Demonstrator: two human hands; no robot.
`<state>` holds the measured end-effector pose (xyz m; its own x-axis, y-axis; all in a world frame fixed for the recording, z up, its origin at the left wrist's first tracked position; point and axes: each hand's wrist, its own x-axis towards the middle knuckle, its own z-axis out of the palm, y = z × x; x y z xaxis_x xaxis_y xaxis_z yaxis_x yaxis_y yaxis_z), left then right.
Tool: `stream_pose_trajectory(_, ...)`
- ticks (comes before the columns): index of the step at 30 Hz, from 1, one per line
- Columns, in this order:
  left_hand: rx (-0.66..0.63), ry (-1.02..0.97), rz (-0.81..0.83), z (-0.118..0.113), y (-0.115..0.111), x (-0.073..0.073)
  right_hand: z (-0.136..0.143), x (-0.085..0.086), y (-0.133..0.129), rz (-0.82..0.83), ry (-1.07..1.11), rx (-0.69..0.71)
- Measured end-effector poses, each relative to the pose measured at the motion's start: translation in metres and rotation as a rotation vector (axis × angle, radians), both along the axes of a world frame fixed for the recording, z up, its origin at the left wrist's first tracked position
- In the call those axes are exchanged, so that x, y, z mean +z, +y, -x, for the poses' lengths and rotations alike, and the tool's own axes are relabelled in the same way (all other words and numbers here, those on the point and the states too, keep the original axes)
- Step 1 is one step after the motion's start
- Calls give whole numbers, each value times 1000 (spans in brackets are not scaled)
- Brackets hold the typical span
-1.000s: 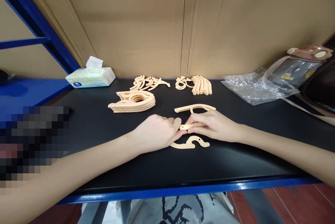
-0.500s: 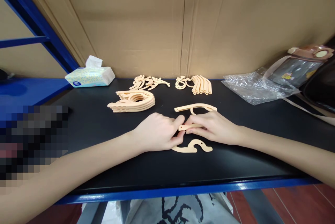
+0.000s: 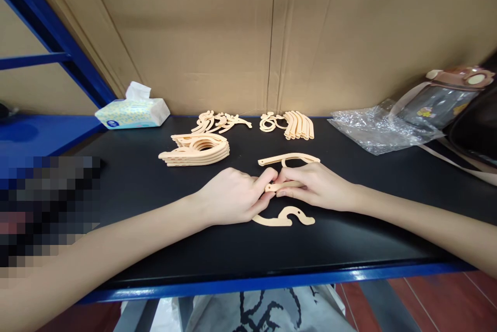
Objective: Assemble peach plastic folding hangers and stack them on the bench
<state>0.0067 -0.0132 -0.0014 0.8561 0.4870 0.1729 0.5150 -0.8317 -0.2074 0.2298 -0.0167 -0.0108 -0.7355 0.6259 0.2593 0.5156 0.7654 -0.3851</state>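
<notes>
Over the middle of the black table, my left hand [image 3: 237,195] and my right hand [image 3: 324,187] meet on one beige hanger arm [image 3: 288,185]. Its end, with a small hole, shows between the fingertips of both hands. My right fingers pinch it along its length; my left thumb and forefinger close on the holed end. Just below lies a wavy beige hanger piece [image 3: 285,221] with a hooked end, its left end hidden under my left hand. Behind my right hand rests another curved hanger arm [image 3: 277,159] with a ring part, partly covered by my fingers.
Stacked folded beige hangers [image 3: 194,158] lie to the left. Loose hook pieces [image 3: 219,122], rings [image 3: 267,124] and a row of curved arms [image 3: 298,126] are at the back. A tissue pack [image 3: 134,113], clear plastic bag [image 3: 382,127] and strapped bottle [image 3: 438,104] flank them.
Both hands keep their grip on the hanger arm, with only slight finger shifts. My left thumb edges a little nearer my right fingers. Nothing else has visibly moved.
</notes>
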Motion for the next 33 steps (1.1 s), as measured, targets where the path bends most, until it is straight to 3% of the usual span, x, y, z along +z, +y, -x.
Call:
stream_pose_trajectory(12,49,-74,73,-2,-1,-2,0,1,2,-15,-5,-19)
stream_pose_trajectory(24,78,-59,118,1,-1,-2,-2,-1,2,-256,-35,-32)
stream_pose_trajectory(33,108,-66,93,3,0,-2,-8,2,12,-413,119,-276)
